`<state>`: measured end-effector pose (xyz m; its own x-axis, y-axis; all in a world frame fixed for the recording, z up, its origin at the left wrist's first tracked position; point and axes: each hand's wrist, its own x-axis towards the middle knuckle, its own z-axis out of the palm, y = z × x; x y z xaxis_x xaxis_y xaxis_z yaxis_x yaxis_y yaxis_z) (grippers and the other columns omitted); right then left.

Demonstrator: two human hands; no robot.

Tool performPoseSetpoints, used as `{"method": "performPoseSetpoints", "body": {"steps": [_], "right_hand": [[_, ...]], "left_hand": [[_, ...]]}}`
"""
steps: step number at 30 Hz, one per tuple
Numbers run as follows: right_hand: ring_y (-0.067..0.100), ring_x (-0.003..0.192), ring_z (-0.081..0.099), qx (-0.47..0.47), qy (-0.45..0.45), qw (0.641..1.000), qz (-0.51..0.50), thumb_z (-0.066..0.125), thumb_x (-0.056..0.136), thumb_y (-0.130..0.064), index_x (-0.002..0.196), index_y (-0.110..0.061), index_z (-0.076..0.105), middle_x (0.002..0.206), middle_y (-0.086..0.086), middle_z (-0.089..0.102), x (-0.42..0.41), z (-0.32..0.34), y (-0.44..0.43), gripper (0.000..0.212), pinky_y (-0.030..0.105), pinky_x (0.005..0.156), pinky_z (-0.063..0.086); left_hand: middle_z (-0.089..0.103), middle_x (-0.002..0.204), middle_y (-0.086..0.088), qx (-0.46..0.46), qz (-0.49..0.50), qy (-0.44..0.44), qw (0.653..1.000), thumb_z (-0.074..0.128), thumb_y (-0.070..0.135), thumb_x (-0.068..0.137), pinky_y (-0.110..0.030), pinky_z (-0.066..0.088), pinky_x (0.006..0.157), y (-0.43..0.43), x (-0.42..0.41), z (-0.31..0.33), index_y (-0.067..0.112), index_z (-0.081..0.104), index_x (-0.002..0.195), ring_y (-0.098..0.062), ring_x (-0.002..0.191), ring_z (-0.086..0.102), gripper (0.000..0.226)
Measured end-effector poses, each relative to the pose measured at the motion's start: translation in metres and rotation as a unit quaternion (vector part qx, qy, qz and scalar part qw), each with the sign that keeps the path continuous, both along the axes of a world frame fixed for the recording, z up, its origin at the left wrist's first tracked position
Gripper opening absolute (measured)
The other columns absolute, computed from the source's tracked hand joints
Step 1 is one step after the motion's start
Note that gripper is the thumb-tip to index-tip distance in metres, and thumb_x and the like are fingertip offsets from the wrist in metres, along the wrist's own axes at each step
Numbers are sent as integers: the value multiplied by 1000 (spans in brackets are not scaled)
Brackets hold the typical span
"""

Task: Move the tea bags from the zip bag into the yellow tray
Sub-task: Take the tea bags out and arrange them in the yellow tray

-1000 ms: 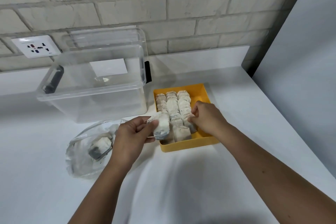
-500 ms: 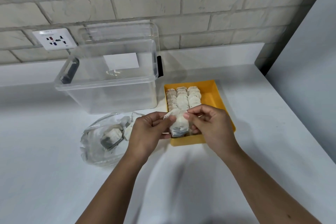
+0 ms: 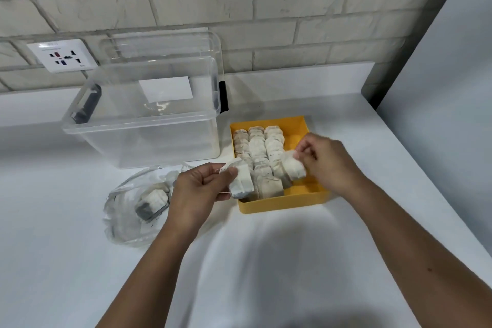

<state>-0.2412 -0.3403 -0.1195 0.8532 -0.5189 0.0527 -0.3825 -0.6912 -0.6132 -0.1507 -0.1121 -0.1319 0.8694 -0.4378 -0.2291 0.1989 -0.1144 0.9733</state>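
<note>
Yellow tray (image 3: 282, 205), right side bare; left hand (image 3: 197, 192), right hand (image 3: 327, 160), each grip pinched round one tea bag (image 3: 241, 181).

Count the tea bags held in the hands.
2. One tea bag is pinched by the left hand at the yellow tray, near-left corner; the other tea bag is in the right hand over its right side. Palms may hide more.

I see a clear plastic box (image 3: 143, 125) far left on the white counter (image 3: 266, 261), w/ a dark latch (image 3: 86, 102) at its left end. Its lid (image 3: 159, 45) stands behind it against the brick wall (image 3: 266, 8). Wall socket (image 3: 62, 55) far left, plain white panel (image 3: 439, 88) on the right.
</note>
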Motion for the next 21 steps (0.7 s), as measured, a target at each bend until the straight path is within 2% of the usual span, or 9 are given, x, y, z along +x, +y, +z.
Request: {"method": "performPoseSetpoints", "body": {"steps": [2,5,9,16,18,21], "right_hand": [[15,77,61,-1,93,995,31,65,92,-23,86,-20,61,83,-4,63,3,-12,0,8,25,67,45],[16,66,68,41,144,988,24,62,93,-21,89,-18,60,80,1,68,9,-29,1,6,32,72,56],[22,63,70,63,152,986,-7,56,96,-20,96,-16,57,79,8,70,17,-40,1,4,41,74,60],[21,62,70,82,149,985,-19,52,99,-20,102,-14,55,82,9,70,22,-41,6,8,36,67,61],[22,66,70,69,152,986,-18,54,98,-23,102,-15,55,85,8,70,22,-42,7,10,38,71,60],[21,82,66,3,121,992,-26,59,95,-30,105,-16,57,95,2,67,19,-34,9,18,37,80,56]], "left_hand": [[78,83,-6,4,2,-2,1000,72,20,89,-31,60,75,0,0,-1,11,76,94,-27,85,74,12],[78,84,-7,12,-3,-4,1000,72,21,89,-33,60,78,-1,1,-3,10,75,94,-29,88,74,12],[78,83,-9,9,2,-3,1000,72,21,88,-30,60,74,-1,3,-5,8,74,94,-30,87,74,14],[78,83,-8,6,-8,2,1000,72,19,89,-33,61,78,0,3,-7,8,75,93,-28,87,75,13],[78,84,-8,3,-8,5,1000,72,18,88,-37,61,80,0,3,-8,7,74,93,-29,88,75,13],[78,86,-9,-2,-10,13,1000,73,17,87,-41,61,82,-1,3,-6,5,74,97,-29,87,75,15]]}}
